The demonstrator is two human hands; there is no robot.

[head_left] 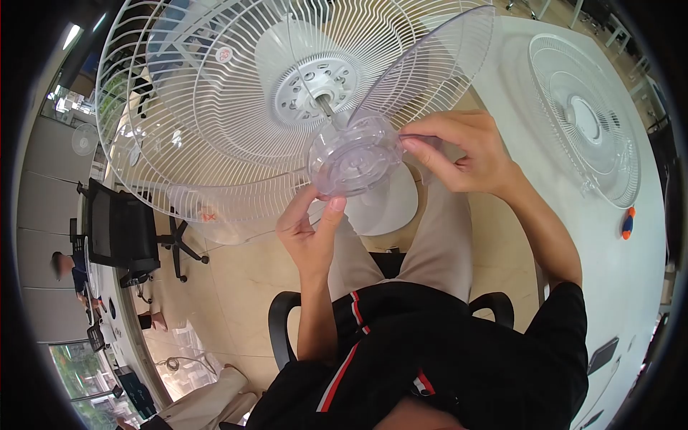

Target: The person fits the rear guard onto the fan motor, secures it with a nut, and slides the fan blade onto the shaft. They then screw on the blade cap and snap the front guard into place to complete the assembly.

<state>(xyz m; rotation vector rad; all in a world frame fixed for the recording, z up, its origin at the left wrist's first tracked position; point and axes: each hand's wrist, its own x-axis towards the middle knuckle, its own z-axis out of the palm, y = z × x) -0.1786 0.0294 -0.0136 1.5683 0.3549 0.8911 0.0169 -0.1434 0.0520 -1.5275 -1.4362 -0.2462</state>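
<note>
A clear plastic fan blade (356, 159) faces me at its hub, close in front of the metal motor shaft (325, 106). Thumb and fingers of my left hand (313, 233) pinch its lower left side. My right hand (462, 152) grips the thin edge of the blade to the right of the hub between thumb and forefinger. Behind it stands the white rear grille (215, 154) of a fan, with its round motor plate (294, 89) in the middle. One see-through wing of the blade reaches up to the upper right, across the grille.
On the white table (502, 72) at my right lies a front grille (584, 118). Near it sits a small orange and blue object (628, 223), and a phone-like dark slab (603, 355) lies lower down. A black office chair (122, 229) and other people are at left.
</note>
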